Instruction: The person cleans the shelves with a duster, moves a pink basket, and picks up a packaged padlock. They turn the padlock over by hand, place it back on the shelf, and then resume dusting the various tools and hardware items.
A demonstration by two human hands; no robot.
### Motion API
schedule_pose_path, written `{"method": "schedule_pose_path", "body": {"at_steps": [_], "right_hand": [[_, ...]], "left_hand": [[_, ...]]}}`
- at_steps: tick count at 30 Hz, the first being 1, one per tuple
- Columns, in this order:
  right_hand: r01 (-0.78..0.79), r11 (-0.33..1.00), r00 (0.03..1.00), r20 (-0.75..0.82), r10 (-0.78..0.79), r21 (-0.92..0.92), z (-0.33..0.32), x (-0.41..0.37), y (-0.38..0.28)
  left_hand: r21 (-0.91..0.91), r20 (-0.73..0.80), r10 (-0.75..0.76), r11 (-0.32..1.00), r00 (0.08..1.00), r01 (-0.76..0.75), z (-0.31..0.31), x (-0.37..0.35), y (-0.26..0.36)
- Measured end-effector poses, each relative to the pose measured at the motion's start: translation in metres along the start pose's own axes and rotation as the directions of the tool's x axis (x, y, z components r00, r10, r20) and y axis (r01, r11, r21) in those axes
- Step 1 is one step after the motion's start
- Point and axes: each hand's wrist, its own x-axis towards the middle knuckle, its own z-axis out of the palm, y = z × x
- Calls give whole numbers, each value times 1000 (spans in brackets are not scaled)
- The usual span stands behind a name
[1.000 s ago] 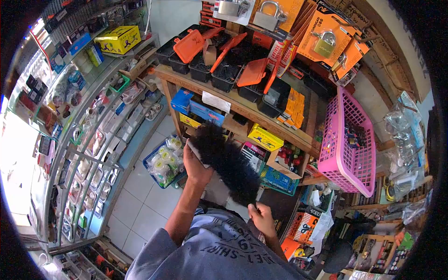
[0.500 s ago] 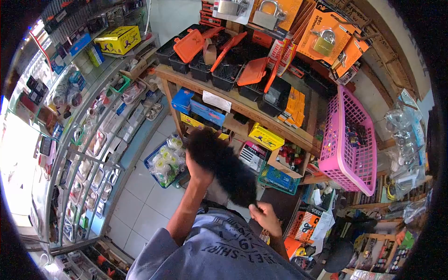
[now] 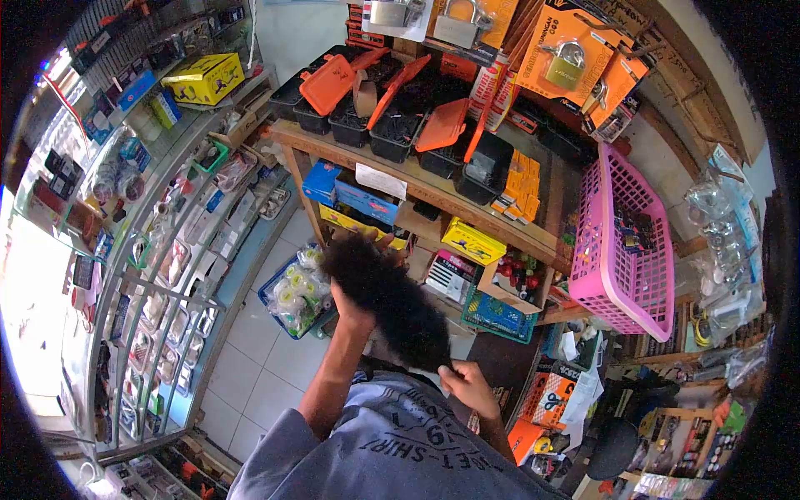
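A fluffy black feather duster (image 3: 392, 304) lies slantwise in front of my shirt, between both hands. My left hand (image 3: 352, 307) is wrapped round its upper part, with fingertips showing past the far side and the palm partly hidden by the dark fluff. At the lower end, my right hand (image 3: 469, 388) is closed on the duster's base, where the handle is covered by my fingers. Just beyond the duster stands a wooden shelf unit (image 3: 425, 177) holding small boxes. A blue crate (image 3: 268, 293) of plastic-wrapped items is on the floor, left of my left hand.
Black bins with orange lids (image 3: 442, 125) line the shelf top. A pink basket (image 3: 617, 287) stands at the right, near hanging padlock packs (image 3: 567, 71). A glass display case (image 3: 158, 275) curves along the left, beside the tiled floor (image 3: 250, 367).
The duster's lower end has shifted slightly left, and my left fingertips now show beyond its far side. Both hands keep their hold. The view has tilted a little.
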Motion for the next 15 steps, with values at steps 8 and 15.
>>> {"method": "schedule_pose_path", "body": {"at_steps": [8,15], "right_hand": [[23,999,1000,-3,-23,-48,-2,1,-1],[6,998,999,-33,-4,55,2,3,-5]], "left_hand": [[-21,17,5,1000,1000,-5,7,-3,1],[-54,203,7,999,979,4,-1,-2,-1]]}}
